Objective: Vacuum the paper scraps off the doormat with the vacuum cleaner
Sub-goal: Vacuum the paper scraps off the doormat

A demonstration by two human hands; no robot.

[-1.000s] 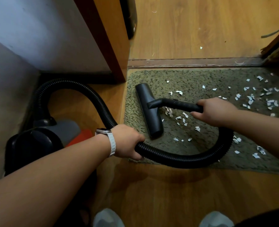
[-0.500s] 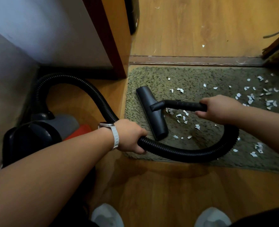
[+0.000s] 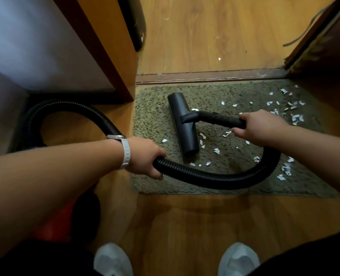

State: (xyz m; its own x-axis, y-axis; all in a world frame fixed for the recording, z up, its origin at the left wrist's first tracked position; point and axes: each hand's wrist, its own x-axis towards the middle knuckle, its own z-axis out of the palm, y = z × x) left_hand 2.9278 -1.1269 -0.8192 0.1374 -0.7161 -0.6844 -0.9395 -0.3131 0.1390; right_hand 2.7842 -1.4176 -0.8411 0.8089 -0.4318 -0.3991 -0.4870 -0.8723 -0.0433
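Note:
A shaggy olive doormat [image 3: 155,120] lies before a door threshold. White paper scraps [image 3: 290,110] are thickest at its right end, and more scraps [image 3: 216,150] lie around the nozzle. The black floor nozzle [image 3: 182,124] rests flat on the mat's left half. My right hand [image 3: 259,126] grips the black wand [image 3: 219,117] just behind it. My left hand [image 3: 145,156] grips the ribbed black hose [image 3: 215,179], which loops over the mat's front part. The vacuum cleaner's body [image 3: 69,220], red and black, shows only partly under my left arm.
A wooden door frame [image 3: 113,56] and a white wall [image 3: 35,46] stand at the left. The threshold strip [image 3: 205,76] runs behind the mat, with a wood floor [image 3: 215,36] beyond. My two shoes [image 3: 113,259] stand on the wood floor in front.
The nozzle has slid toward the right over the mat, and some scraps near it are gone. The camera has tilted, so the vacuum's body is now mostly hidden.

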